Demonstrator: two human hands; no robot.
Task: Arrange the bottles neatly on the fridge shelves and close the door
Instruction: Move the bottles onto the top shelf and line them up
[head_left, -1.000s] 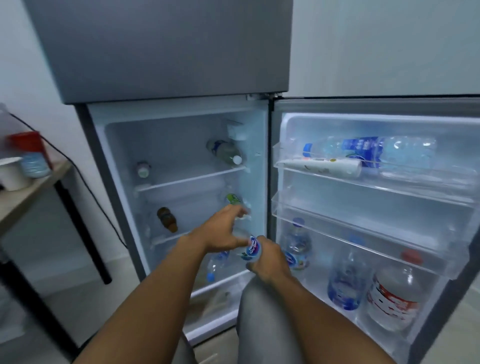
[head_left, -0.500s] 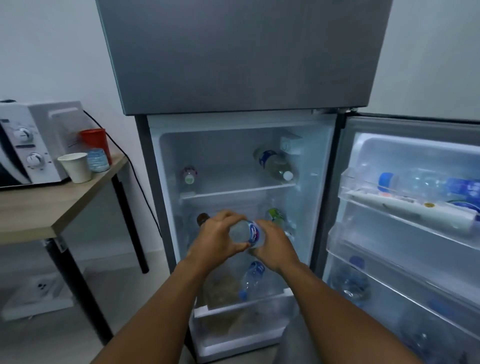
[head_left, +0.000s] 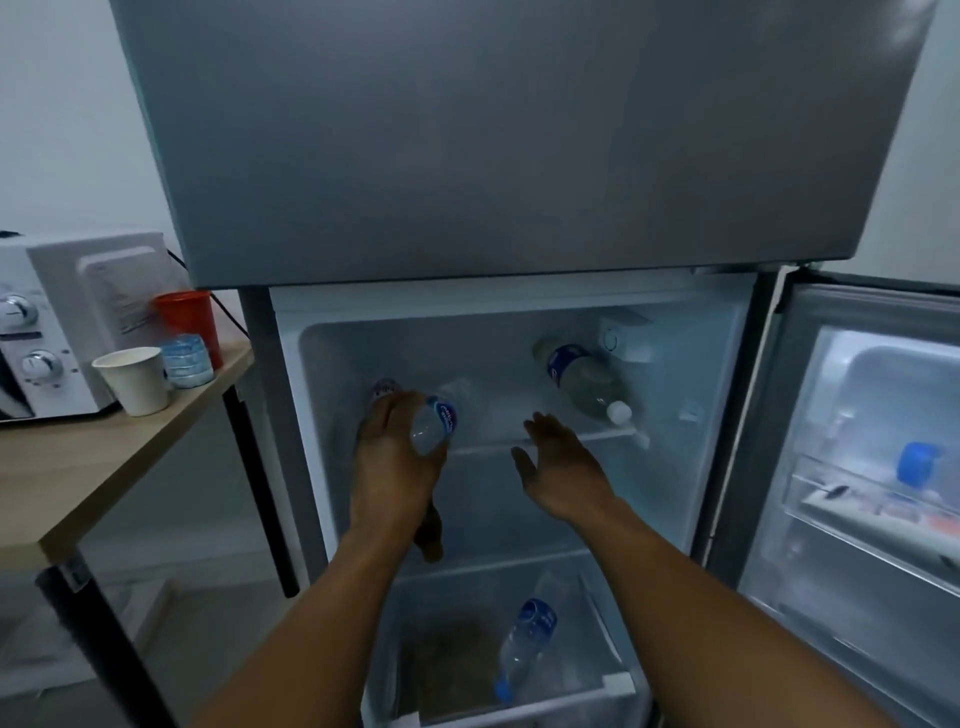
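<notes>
The fridge's lower door (head_left: 852, 467) stands open to the right. My left hand (head_left: 395, 462) grips a small clear water bottle (head_left: 434, 425) with a blue label, held over the left end of the top shelf (head_left: 488, 447). Just behind my fingers stands another small bottle (head_left: 384, 388). My right hand (head_left: 558, 467) is open and empty in front of the shelf's middle. A larger bottle (head_left: 584, 382) with a white cap lies tilted at the shelf's right end. A dark bottle (head_left: 428, 535) shows below my left wrist. One more water bottle (head_left: 524, 644) lies in the bottom drawer.
Door racks hold a blue-capped bottle (head_left: 917, 462) and a white tube (head_left: 878, 512). Left of the fridge is a wooden table (head_left: 104, 467) with a microwave (head_left: 67, 322), a white paper cup (head_left: 135, 379), a red cup (head_left: 187, 322) and a crushed bottle (head_left: 186, 361).
My left hand has lifted the small bottle from mid height up to the top shelf. My right hand has let go of it and opened. The view has tilted upward.
</notes>
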